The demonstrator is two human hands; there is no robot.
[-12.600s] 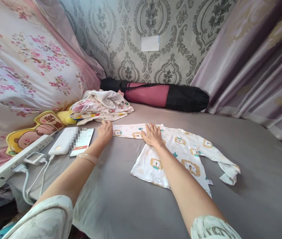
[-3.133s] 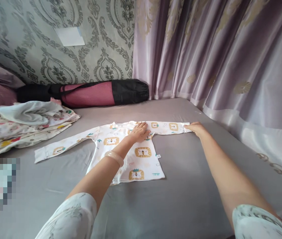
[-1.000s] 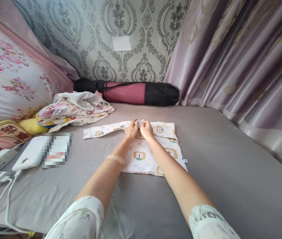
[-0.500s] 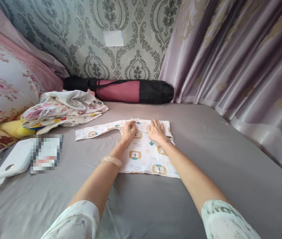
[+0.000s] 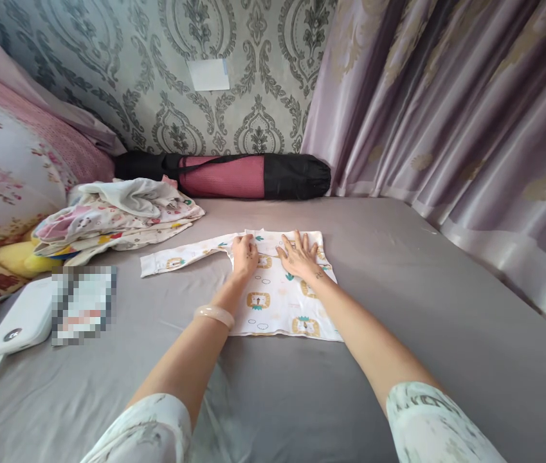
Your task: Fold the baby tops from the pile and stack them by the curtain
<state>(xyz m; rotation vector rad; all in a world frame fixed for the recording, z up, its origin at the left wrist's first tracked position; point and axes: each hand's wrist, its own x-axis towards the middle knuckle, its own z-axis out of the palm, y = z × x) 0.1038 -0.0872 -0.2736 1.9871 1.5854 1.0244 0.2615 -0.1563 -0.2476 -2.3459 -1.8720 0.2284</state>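
A small white long-sleeved shirt (image 5: 273,315) with lion and leaf prints lies flat on the grey bed sheet. One sleeve (image 5: 183,258) stretches out to the left, while the other is folded in across the upper part. My left hand (image 5: 244,256) is closed at the shirt's neck end, fingers curled on the cloth beside the outstretched sleeve. Spread flat, my right hand (image 5: 299,257) presses on the folded sleeve at the upper right. What lies under both palms is hidden.
Left of the shirt are a heap of clothes (image 5: 123,215), a white power bank with a cable (image 5: 22,318) and a blurred packet (image 5: 84,305). A rolled mat in a black and pink bag (image 5: 224,175) rests along the wall. Curtains (image 5: 398,103) hang at right.
The fingers of my right hand have spread wider on the cloth. My left hand stays at the neck end. The whole view has shifted slightly.
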